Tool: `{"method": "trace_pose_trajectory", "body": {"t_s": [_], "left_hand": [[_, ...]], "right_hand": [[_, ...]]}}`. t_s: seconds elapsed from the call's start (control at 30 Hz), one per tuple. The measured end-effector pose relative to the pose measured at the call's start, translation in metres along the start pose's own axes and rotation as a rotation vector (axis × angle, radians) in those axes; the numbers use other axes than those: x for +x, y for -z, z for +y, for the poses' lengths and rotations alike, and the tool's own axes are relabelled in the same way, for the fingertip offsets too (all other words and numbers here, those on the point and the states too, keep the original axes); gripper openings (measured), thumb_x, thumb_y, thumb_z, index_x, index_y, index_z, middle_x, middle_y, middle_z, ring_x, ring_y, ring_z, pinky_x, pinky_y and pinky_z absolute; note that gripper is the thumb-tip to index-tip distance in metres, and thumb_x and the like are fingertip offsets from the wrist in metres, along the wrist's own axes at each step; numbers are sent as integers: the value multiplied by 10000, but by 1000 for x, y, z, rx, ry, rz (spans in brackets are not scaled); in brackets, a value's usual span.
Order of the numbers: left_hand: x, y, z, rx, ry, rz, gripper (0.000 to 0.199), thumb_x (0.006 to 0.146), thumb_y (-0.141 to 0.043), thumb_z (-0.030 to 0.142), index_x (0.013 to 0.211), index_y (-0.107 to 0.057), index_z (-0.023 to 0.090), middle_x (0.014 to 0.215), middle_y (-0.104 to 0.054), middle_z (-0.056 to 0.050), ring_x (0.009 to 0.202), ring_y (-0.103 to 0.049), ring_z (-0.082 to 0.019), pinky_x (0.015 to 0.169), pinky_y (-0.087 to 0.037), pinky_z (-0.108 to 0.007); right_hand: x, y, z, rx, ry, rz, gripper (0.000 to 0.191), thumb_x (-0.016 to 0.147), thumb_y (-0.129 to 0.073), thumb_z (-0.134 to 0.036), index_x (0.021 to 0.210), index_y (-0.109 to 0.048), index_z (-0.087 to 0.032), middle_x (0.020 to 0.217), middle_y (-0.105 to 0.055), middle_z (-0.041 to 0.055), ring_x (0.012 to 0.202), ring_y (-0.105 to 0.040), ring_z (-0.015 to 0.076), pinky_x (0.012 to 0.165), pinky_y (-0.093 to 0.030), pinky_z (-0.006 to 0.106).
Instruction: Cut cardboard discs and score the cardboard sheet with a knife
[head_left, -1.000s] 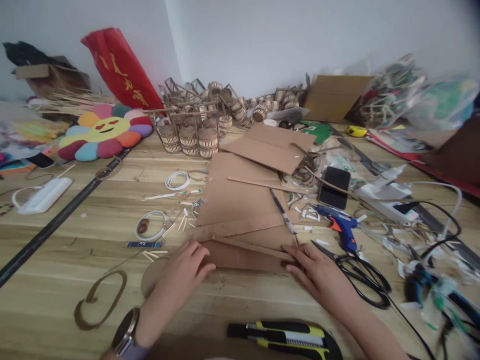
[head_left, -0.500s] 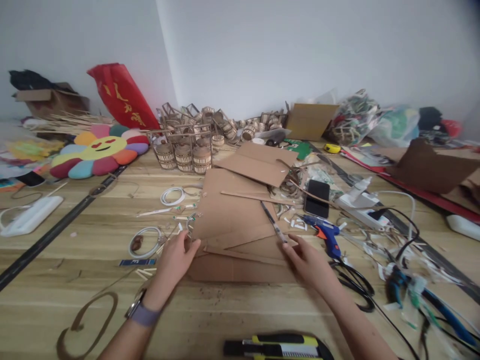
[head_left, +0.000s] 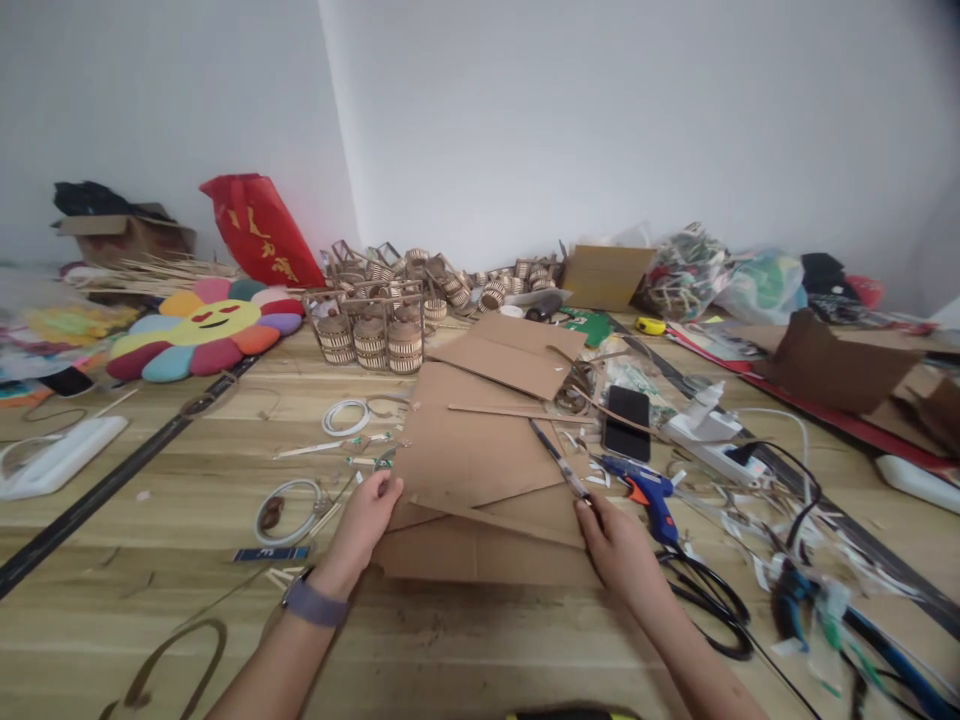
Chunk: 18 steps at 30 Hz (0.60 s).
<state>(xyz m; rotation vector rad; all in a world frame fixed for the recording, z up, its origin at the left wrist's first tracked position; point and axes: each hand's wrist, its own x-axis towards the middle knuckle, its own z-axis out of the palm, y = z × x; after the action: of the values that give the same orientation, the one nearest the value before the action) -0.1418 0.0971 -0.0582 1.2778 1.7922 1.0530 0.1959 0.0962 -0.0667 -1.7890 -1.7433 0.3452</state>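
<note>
Flat brown cardboard sheets (head_left: 465, 460) lie overlapped on the wooden table before me. My left hand (head_left: 373, 510) grips the left edge of the cardboard, thumb on top, a watch on its wrist. At the right edge, my right hand (head_left: 616, 545) is closed on the cardboard, its fingertips partly hidden. A dark pen (head_left: 555, 450) rests slantwise on the sheets, its near end against the right hand's fingers. Two thin brown strips, a lower strip (head_left: 495, 518) and an upper strip (head_left: 502, 412), lie across the cardboard.
Right of the cardboard are a blue glue gun (head_left: 645, 490), a phone (head_left: 627, 425), a power strip (head_left: 712, 450) and blue-handled pliers (head_left: 791, 600). Small woven baskets (head_left: 371, 340) stand behind. Coiled white cables (head_left: 289, 512) and a flower cushion (head_left: 210, 325) lie left.
Both hands have closed in on the cardboard's side edges, fingers now curled. The view has tilted up, so the yellow-and-black cutter at the bottom is almost out of frame.
</note>
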Motion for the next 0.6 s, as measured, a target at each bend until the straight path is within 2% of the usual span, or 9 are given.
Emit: {"method": "trace_pose_trajectory", "body": {"t_s": [0.17,0.33,0.6], "left_hand": [[1,1,7,-72,-24,-7,360,714,-546,533,786,-676,205,846,-781,-98,898,-718,-320,829,-543,-414],[-4,4,7,-122,-33,20,414,715,-568,559,869,-702,199,1006,-802,-128,1018,-726,-331,925,-552,-440],[1,-3,12,-152,-59,9,381,773,-541,511,902,-706,193,1038,-795,-132,1075,-712,-330,949,-557,-455]], "right_hand": [[2,1,2,7,10,-3,450,920,-328,-443,982,-697,-193,950,-798,173,904,-757,310,801,-566,395],[-5,3,-2,12,19,28,511,940,-310,-439,1097,-703,-153,1050,-790,198,992,-754,309,859,-572,399],[0,9,-1,-39,29,77,506,959,-339,-418,1162,-706,-134,1135,-774,211,1080,-732,326,946,-555,435]]}}
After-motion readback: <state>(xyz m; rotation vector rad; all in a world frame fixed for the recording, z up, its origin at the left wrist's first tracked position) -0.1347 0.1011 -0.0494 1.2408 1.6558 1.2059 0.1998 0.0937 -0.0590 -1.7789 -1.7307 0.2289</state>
